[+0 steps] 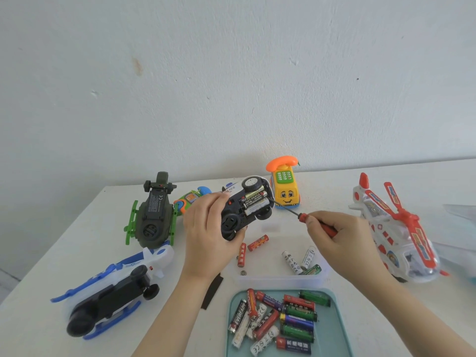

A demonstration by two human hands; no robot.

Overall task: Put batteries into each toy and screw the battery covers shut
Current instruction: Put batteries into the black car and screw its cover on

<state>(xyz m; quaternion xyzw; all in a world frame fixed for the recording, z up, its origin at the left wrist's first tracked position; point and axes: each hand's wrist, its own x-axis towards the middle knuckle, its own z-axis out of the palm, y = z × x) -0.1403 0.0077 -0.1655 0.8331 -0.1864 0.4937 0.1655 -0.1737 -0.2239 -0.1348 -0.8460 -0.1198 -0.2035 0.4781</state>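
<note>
White and black plastic forms the toy police car (244, 211), which is held belly-up above the tabletop (85, 243). It is gripped by the left hand (206, 228), whose fingers are curled round its front end. Its battery bay is uncovered, and three batteries (253, 200) are seen side by side in it.

A red-handled screwdriver (305, 218) is clasped in the right hand (342, 243). Its dark shaft is pointed towards the left hand, and its tip is set against the edge of the bay.

Under and between the two hands a clear box (280, 279) is placed, with a few loose cells (257, 242) in it. Nearer the person than both hands, a teal tray (332, 331) heaped with spare batteries (296, 315) is seen.

A black strip (212, 292) is laid beside the left forearm. A green helicopter (154, 215) is turned over to the left of the left hand, and a blue helicopter (110, 292) lies nearer, beside that forearm. Beyond the screwdriver a yellow phone toy (286, 188) is stood. A red helicopter (394, 228) is set to the right of the right hand.
</note>
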